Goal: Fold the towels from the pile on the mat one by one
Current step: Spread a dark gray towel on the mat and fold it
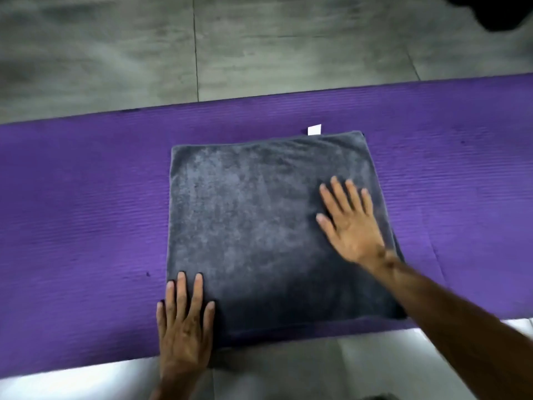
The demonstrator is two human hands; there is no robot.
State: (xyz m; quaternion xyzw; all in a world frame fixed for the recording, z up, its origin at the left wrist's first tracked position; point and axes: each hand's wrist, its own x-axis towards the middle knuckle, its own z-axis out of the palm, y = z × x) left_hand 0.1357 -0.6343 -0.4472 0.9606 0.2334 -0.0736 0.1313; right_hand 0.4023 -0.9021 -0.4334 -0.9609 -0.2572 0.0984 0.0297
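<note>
Towel: a dark grey towel [259,220] lies folded flat on the purple mat [86,197], near its middle, in a roughly square shape with soft rounded corners.
Towel surface: a short plush nap, mottled lighter and darker grey where the pile has been brushed in different directions; the edges look thick, as of several layers, though the number of layers cannot be told.
Tag: a small white tag [314,130] sticks out from the towel's far edge, toward the right corner, and lies on the mat.
Left hand: the left hand [184,321] is flat and open, palm down, fingers spread a little, resting on the towel's near left corner; it grips nothing.
Right hand: the right hand [350,223] is also open and flat, fingers splayed, pressed on the right part of the towel; its forearm crosses the towel's near right corner and hides that part.
Mat: a long strip with fine ribbing running along its length, a few dark specks on it; both ends run out of view.
Floor: grey tiles [101,53] with thin dark joints beyond the mat; a paler, glossy strip [86,382] lies on the near side.
Hard to make out: a black shape [501,10] in the top right corner is cut off and cannot be identified; the whole view is slightly blurred.
</note>
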